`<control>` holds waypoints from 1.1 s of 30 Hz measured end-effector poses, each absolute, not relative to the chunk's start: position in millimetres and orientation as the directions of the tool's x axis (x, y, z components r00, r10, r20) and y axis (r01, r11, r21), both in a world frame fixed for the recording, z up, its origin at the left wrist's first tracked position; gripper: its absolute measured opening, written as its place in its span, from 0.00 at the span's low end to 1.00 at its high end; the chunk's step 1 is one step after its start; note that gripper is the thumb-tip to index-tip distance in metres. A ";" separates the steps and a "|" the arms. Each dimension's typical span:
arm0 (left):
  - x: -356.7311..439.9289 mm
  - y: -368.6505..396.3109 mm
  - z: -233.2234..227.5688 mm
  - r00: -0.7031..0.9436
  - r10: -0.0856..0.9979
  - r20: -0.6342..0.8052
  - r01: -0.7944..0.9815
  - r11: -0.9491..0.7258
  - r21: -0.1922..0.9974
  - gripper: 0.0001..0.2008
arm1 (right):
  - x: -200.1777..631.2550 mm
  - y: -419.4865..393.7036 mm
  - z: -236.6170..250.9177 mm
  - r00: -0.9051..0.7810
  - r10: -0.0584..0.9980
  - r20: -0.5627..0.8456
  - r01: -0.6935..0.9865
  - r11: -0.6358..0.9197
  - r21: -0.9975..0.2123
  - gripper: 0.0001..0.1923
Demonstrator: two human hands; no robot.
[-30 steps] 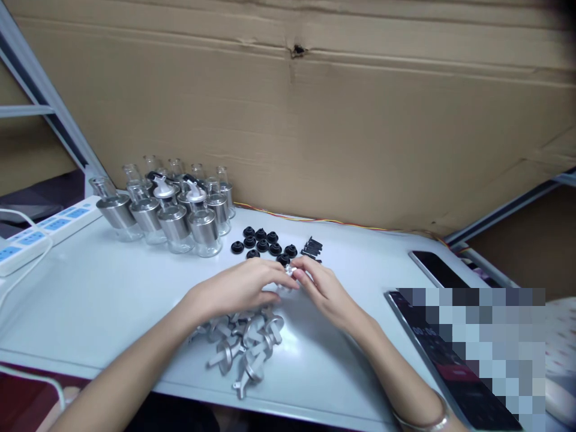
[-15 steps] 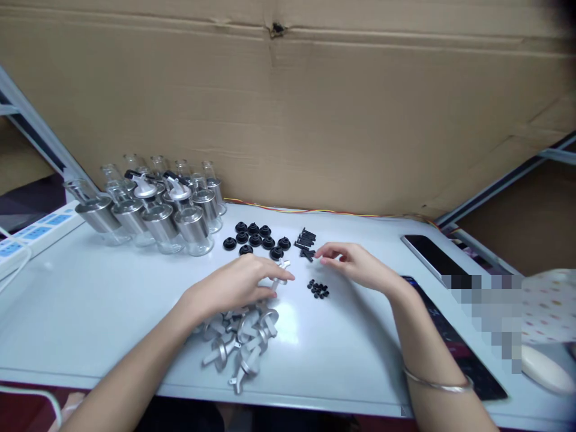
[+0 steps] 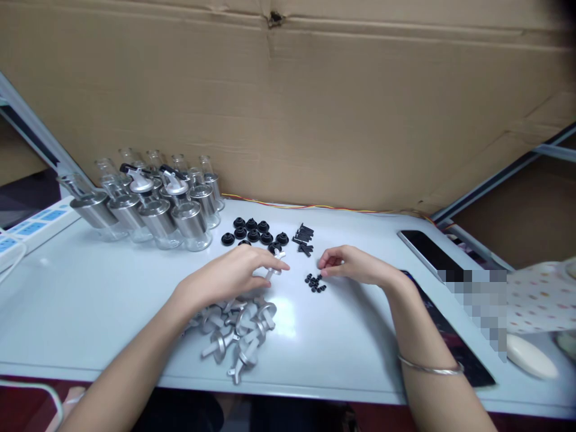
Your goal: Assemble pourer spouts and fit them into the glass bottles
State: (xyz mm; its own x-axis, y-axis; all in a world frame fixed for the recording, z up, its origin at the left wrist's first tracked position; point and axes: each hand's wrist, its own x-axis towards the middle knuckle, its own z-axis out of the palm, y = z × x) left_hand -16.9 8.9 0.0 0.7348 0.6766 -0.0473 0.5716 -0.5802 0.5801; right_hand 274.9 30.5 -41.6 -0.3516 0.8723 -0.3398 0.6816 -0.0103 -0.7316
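My left hand (image 3: 234,273) rests on the white table (image 3: 90,300) and grips a silver pourer spout (image 3: 275,268) between its fingers, just above a pile of silver spouts (image 3: 238,330). To the right, my right hand (image 3: 351,265) has its fingertips pinched together at a small heap of tiny black parts (image 3: 315,283). Whether it holds one of them I cannot see. Beyond the hands lie black rubber stoppers (image 3: 254,231) and a cluster of thin black pins (image 3: 303,235).
Glass and steel bottles (image 3: 153,201) stand at the back left, beside a white power strip (image 3: 27,231). A phone (image 3: 420,246) and a dark tablet (image 3: 454,342) lie at the right. A cardboard wall (image 3: 315,108) closes off the back.
My right hand left the spout, reached out to the black pins, then drew back down to the tiny black parts. My left hand kept the spout and barely moved.
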 end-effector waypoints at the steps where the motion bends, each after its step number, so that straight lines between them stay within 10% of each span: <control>1: -16.8 8.9 -0.4 0.732 0.679 -0.050 0.575 -0.577 0.581 0.19 | 274.0 31.2 -42.7 -0.348 0.882 -0.319 0.686 0.008 -0.728 0.11; 33: -16.9 12.4 -3.9 0.722 0.685 -0.103 0.609 -0.557 0.564 0.21 | 216.3 15.0 -40.2 -0.387 0.916 0.104 0.716 0.370 -0.592 0.08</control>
